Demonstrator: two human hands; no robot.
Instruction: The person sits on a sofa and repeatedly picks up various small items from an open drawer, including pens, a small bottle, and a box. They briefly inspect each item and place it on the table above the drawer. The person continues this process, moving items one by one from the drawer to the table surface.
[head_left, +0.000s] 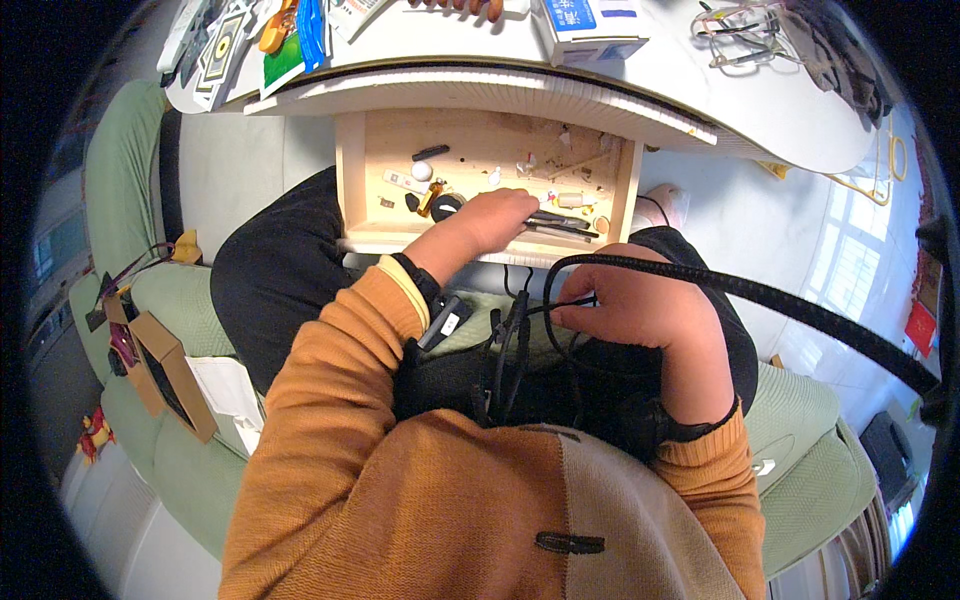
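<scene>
A pulled-out wooden drawer (480, 127) is in front of me, above my lap. My left hand (495, 219) reaches over its front edge, fingers curled down by several dark pens (559, 222); the fingertips are hidden, so any grip is unclear. Left of this hand are a round black item (447, 208), a small amber bottle (430, 198) and a round white item (421, 172). Just outside the drawer, my right hand (634, 300) pinches a thin black cable (541, 307) between thumb and fingers. Other black cords (511, 352) hang in my lap.
A thick braided cable (787, 300) arcs over my right hand. On the white tabletop (450, 37) are a blue-and-white box (592, 34), glasses (739, 37), cards (223, 49) and packets. A cardboard box (169, 375) sits on the green sofa (180, 487).
</scene>
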